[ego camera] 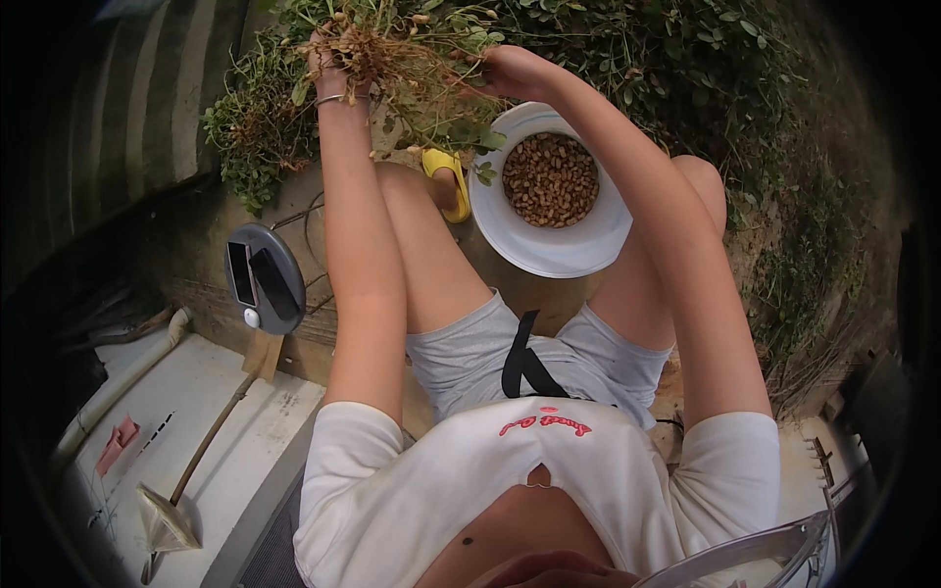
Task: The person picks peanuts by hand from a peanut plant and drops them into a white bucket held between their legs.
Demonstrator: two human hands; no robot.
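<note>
My left hand (328,62), partly hidden by stems, is closed round a bunch of peanut plants (382,59) with roots and pods showing. On the other side of that bunch, my right hand (511,72) has its fingers at the roots; whether they grip a pod cannot be made out. Below my right hand, between my legs, a white plastic bucket (496,220) holds many picked peanuts (551,180). Some leaves of the bunch hang over the bucket's left rim.
More peanut plants (691,66) are heaped beyond the bucket and at the left (257,117). A round grey stool (283,312) at my left carries two phones (241,273) and a small white case (251,317). A wooden-handled tool (213,437) lies at lower left.
</note>
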